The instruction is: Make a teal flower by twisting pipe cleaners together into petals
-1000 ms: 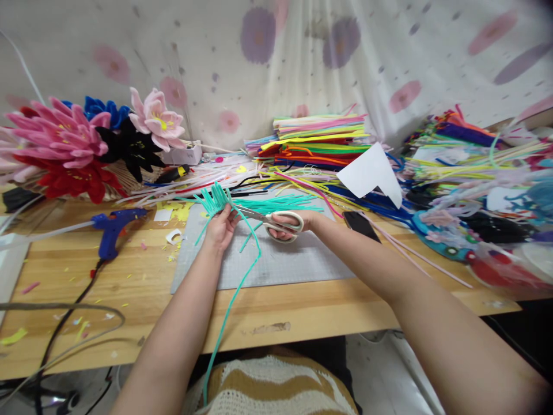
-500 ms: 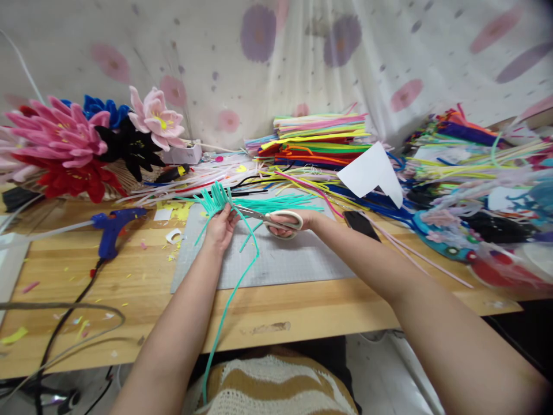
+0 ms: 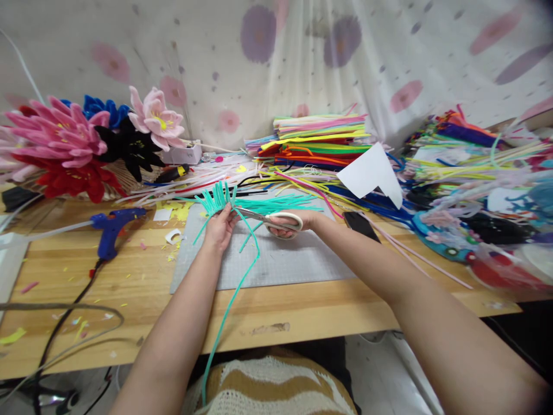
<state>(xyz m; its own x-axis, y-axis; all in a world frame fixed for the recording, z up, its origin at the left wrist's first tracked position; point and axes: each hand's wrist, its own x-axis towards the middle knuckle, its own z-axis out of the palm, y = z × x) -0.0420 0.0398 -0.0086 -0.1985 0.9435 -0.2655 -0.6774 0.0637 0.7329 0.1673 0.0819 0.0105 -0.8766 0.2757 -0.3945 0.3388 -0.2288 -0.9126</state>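
Observation:
My left hand (image 3: 221, 229) is closed on a fringe of turquoise pipe cleaners (image 3: 213, 200), whose ends fan upward above my fingers. My right hand (image 3: 290, 223) grips white-handled scissors (image 3: 254, 215), with its fingers through the loops. Their blades point left and reach the pipe cleaners right by my left fingertips. One long turquoise strand (image 3: 235, 294) hangs from there over the table edge to my lap. More turquoise pipe cleaners (image 3: 280, 202) lie loose behind the scissors on a grey cutting mat (image 3: 294, 268).
A blue glue gun (image 3: 112, 230) with its cord lies at left, near paper scraps. Fluffy flowers (image 3: 56, 132) stand at back left. Bundles of coloured pipe cleaners (image 3: 319, 138), a white paper piece (image 3: 371, 176) and a dark phone (image 3: 360, 225) are at back and right.
Almost nothing differs. The hands, scissors and turquoise pipe cleaners keep nearly the same place, with only a tiny shift of the fringe.

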